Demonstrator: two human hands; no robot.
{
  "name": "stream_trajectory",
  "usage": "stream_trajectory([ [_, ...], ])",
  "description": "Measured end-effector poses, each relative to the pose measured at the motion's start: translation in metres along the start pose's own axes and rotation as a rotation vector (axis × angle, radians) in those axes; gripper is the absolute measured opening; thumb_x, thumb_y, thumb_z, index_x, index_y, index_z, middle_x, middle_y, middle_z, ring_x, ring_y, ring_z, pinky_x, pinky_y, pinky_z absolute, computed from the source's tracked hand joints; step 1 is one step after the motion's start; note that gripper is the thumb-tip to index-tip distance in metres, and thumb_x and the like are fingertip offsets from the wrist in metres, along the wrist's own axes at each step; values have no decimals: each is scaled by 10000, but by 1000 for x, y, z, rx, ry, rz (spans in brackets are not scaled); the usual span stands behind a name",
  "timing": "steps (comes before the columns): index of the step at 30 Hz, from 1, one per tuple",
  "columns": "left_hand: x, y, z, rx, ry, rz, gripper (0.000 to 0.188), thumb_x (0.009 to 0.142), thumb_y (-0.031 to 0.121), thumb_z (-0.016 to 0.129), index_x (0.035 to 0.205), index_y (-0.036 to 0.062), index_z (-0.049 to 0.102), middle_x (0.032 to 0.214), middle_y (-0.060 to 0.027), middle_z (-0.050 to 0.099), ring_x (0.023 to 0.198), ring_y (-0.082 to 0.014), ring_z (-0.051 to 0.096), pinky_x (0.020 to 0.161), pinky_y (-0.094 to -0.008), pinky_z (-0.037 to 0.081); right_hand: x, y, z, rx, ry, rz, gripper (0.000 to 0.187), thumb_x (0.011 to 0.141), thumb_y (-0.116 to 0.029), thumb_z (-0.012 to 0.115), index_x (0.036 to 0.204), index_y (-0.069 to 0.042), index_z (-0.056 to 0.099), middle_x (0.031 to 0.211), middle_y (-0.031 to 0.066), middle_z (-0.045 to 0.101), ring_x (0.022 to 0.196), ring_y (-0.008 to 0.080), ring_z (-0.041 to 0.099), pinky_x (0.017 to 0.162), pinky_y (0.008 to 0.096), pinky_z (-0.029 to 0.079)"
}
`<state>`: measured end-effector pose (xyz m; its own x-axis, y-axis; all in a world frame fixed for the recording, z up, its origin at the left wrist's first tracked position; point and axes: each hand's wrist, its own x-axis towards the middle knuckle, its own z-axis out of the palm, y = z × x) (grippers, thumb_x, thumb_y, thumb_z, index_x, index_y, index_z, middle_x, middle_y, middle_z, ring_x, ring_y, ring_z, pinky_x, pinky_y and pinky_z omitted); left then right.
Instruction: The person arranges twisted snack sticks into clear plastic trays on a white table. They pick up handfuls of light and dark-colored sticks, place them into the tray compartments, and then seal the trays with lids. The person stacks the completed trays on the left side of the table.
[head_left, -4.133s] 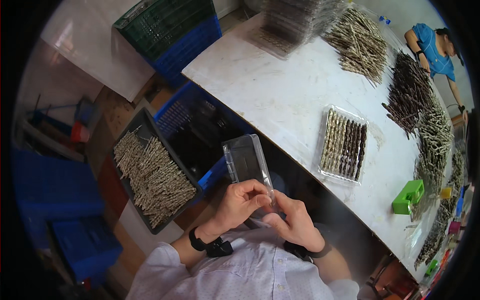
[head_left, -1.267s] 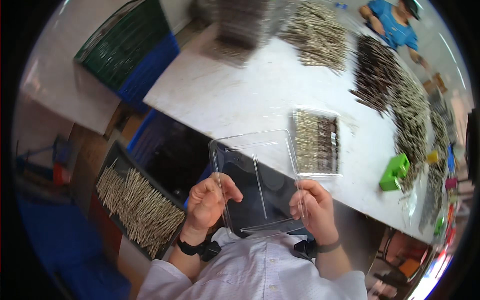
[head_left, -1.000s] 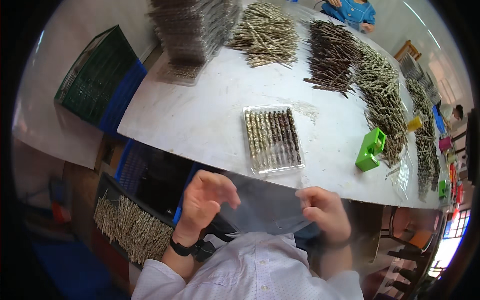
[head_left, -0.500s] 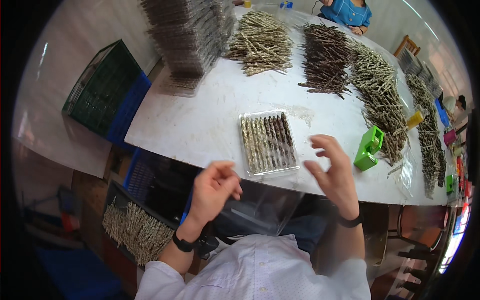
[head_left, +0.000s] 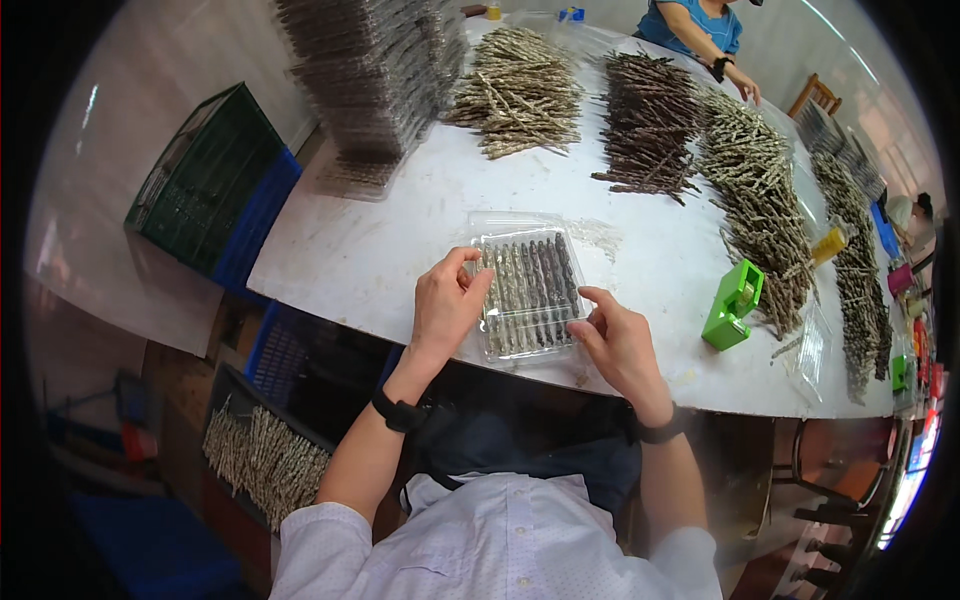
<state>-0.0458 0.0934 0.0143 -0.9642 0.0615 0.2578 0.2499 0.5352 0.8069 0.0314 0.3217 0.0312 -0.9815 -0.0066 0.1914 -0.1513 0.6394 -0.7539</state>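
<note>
On the white table in front of me sits a clear plastic tray [head_left: 497,352] holding a row of twisted sticks [head_left: 540,280], pale ones on the left and dark ones on the right. A clear plastic lid [head_left: 520,222] lies over it, set slightly toward the far side. My left hand [head_left: 447,305] grips the lid's left edge with curled fingers. At the right edge my right hand [head_left: 622,345] has thumb and fingers around the lid's side. Whether the lid is pressed fully down I cannot tell.
Stacked clear trays [head_left: 375,80] rise at the far left. Piles of pale sticks [head_left: 520,95] and dark sticks [head_left: 650,120] lie across the far side. A green tape dispenser [head_left: 735,305] stands at right. A co-worker's hand [head_left: 742,82] rests at the far edge. A stick-filled crate [head_left: 265,455] is lower left.
Both hands have moved in to the tray's sides. The clear lid has come up from below the table edge and now covers the tray. The co-worker's arm has reached out to the right.
</note>
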Motion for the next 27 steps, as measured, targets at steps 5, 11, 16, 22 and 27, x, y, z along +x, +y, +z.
stream_trajectory([
  [5, -11, -2, 0, 150, -30, 48, 343, 831, 169, 694, 1115, -14, 635, 638, -122, 597, 550, -247, 585, 575, -368, 472, -11, 1, 3, -167, -22, -1, 403, 820, -189, 756, 1177, -55, 624, 631, 80, 593, 584, 252, 612, 569, 363, 476],
  [11, -31, 9, 0, 220, -55, 102, 365, 825, 169, 712, 1130, -9, 619, 630, -118, 575, 560, -272, 583, 570, -389, 463, -33, 8, -3, -144, -72, 53, 432, 822, -177, 753, 1209, -57, 604, 636, 83, 594, 576, 255, 607, 565, 365, 475],
  [16, -38, 4, -3, 185, -62, 71, 360, 842, 165, 704, 1140, -13, 608, 588, -109, 567, 521, -262, 576, 553, -379, 464, -38, 10, 5, -127, -65, 2, 427, 830, -153, 740, 1221, -62, 597, 676, 89, 606, 604, 265, 615, 574, 370, 481],
  [22, -43, -6, -6, 108, -66, 38, 346, 850, 164, 701, 1127, -22, 608, 580, -112, 589, 508, -250, 593, 533, -367, 469, -33, 3, 4, -195, -68, -64, 414, 829, -157, 737, 1206, -76, 585, 707, 103, 623, 627, 290, 622, 580, 386, 478],
  [27, -47, -1, -9, 223, -131, 32, 354, 848, 185, 709, 1135, 2, 613, 575, -116, 593, 531, -293, 622, 530, -389, 476, -32, 6, 3, -252, -115, -63, 414, 828, -167, 736, 1200, -84, 574, 699, 104, 620, 635, 305, 622, 578, 396, 474],
])
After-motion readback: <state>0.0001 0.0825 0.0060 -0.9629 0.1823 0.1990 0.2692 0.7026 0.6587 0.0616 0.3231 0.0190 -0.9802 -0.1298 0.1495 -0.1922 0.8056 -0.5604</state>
